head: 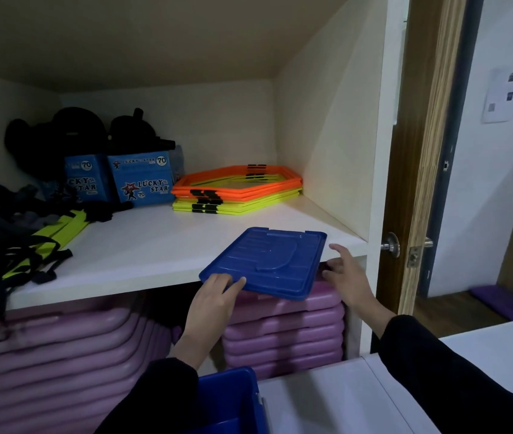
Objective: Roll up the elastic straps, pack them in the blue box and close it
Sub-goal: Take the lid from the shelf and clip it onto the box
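A flat blue lid [267, 261] lies on the white shelf [142, 245], its near corner jutting over the front edge. My left hand [214, 296] grips that near-left corner, thumb on top. Just off the lid's right side, my right hand [347, 277] hovers with fingers spread and holds nothing. The blue box [227, 399] stands open at the bottom of the view, partly hidden by my left sleeve. Tangled black and neon-yellow elastic straps [23, 255] lie on the shelf's left end, hanging over its edge.
Orange and yellow flat hoops [239, 189] are stacked at the shelf's back right. Blue "Lucky Star" cartons [142, 180] and black gear [70, 136] stand behind. Purple mats [283, 327] fill the lower shelf. A white table [374, 399] lies at lower right, a wooden door [414, 183] at right.
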The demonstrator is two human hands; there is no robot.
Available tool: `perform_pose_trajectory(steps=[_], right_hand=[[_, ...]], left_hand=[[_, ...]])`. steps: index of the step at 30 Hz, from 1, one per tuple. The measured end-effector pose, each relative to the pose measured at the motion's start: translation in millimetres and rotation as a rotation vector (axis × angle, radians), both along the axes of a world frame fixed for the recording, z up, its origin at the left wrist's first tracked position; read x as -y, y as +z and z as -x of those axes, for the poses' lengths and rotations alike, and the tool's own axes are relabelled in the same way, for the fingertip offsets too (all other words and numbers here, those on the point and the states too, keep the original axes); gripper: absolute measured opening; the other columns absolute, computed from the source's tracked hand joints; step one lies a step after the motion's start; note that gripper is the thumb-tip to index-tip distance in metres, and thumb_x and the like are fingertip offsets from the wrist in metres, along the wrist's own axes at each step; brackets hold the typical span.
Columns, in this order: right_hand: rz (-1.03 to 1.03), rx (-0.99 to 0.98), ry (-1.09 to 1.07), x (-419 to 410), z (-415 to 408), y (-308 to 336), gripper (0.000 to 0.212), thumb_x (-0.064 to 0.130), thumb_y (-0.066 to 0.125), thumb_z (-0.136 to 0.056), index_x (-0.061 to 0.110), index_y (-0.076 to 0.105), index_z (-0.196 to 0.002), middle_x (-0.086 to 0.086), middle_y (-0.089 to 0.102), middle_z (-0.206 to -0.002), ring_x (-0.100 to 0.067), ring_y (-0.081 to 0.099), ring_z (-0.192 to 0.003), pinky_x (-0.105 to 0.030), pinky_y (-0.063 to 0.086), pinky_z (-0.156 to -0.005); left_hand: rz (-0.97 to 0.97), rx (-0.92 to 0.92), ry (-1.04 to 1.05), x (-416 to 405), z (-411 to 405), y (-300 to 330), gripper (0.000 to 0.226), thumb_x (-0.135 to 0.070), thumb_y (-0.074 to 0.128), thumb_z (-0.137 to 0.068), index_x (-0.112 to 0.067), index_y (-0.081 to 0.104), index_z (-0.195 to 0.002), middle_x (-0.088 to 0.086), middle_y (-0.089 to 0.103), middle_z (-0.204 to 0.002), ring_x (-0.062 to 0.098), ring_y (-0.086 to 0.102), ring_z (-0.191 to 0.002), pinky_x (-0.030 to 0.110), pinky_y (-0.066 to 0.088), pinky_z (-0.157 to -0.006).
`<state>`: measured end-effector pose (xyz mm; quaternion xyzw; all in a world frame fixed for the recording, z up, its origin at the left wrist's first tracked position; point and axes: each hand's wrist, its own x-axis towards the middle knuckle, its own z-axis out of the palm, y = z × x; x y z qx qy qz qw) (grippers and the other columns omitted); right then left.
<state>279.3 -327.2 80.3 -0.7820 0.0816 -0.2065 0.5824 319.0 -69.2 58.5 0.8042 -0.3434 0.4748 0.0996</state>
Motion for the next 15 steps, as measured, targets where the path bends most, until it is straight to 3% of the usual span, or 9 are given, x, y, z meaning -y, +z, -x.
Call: perform_pose_trajectory(steps=[3,6,10,15], right_hand=[[0.197,0.073,-0.012,3.6,-3.5,-6.8,0.058,-0.004,0.056,-0.085,0.02,0.041,-0.136,-0.005,0.047,-0.097,-0.013,0.051,-0.078,-0.012,0.039,-0.066],[0.385,0.081,-0.027,5.4,-6.8,-13.2,0.058,-0.001,0.057,-0.086,0.019,0.042,-0.138,-0.007,0.049,-0.113,-0.009,0.051,-0.077,-0.006,0.037,-0.066],[0.43,0.087,-0.047,7.2,-8.5,-15.5,0.052,0.0,0.057,-0.086,0.013,0.046,-0.135,-0.011,0.05,-0.122,-0.015,0.05,-0.09,-0.02,0.036,-0.084],[0.457,0.13,-0.091,19.2,-21.6,-12.2,0.041,-0.003,0.058,-0.085,0.002,0.054,-0.126,-0.021,0.053,-0.124,-0.031,0.057,-0.102,-0.026,0.039,-0.09]], left_hand=[[0.041,0.095,-0.044,-13.5,8.0,-5.4,0.03,-0.001,0.053,-0.072,-0.008,0.066,-0.099,0.0,0.044,-0.085,0.015,0.039,-0.074,0.03,0.039,-0.068],[0.068,0.075,-0.097,-24.6,14.0,-10.7,0.029,-0.002,0.05,-0.076,-0.009,0.061,-0.103,0.0,0.041,-0.088,0.016,0.041,-0.076,0.03,0.04,-0.078],[0.102,0.013,-0.124,-37.6,20.9,-17.2,0.029,-0.003,0.05,-0.08,-0.012,0.054,-0.107,-0.001,0.042,-0.09,0.015,0.044,-0.079,0.025,0.032,-0.103],[0.078,-0.036,-0.14,-52.0,28.2,-12.2,0.031,-0.001,0.05,-0.08,-0.012,0.054,-0.109,-0.001,0.044,-0.094,0.014,0.047,-0.084,0.028,0.03,-0.108]])
